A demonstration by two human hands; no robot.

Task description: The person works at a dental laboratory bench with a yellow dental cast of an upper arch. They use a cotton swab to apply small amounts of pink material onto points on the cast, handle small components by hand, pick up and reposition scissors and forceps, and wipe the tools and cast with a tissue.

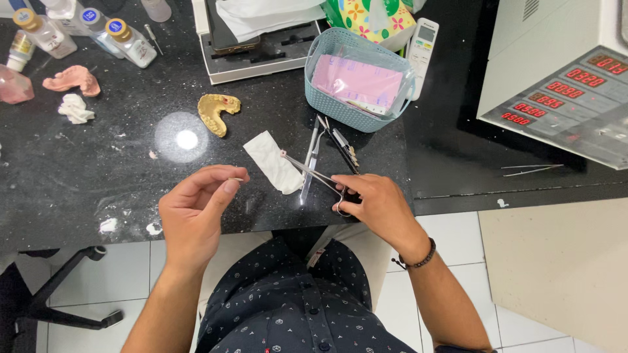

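My right hand (376, 204) grips the ring handles of thin metal forceps (313, 172), whose tip points up-left and clamps a tiny pale piece over a folded white paper (273, 161). My left hand (194, 210) is raised above the black counter (78, 170), thumb and forefinger pinched on something very small and pale. Other metal hand tools (330, 140) lie just behind the forceps.
A yellow dental cast (218, 111), a pink cast (72, 80) and a white lump (75, 108) lie on the counter. Small bottles (118, 36) stand at the back left. A teal basket (356, 78), a white remote (422, 46) and a machine with red displays (562, 78) stand to the right.
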